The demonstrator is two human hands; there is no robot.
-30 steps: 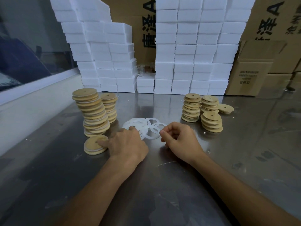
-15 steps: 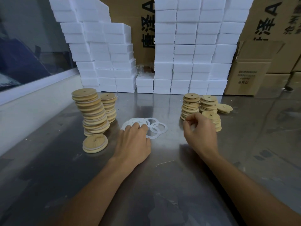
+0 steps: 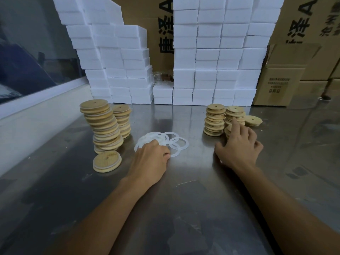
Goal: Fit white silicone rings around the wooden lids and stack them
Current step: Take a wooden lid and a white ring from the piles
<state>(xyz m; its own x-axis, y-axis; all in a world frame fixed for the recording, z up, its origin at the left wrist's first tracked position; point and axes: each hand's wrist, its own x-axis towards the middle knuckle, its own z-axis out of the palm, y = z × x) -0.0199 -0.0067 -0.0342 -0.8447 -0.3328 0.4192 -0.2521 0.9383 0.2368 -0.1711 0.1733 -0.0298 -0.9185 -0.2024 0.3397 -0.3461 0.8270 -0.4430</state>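
Dim, cool indoor light. The steel table (image 3: 184, 208) gives dull reflections of the white boxes (image 3: 211, 52) at the far side. Wide-angle bending at the edges; corners soft.

A reflective steel tabletop (image 3: 184, 208) fills the lower frame; white boxes (image 3: 211, 52) and cardboard cartons (image 3: 279, 85) line the top, with perhaps a window (image 3: 27, 61) upper left.
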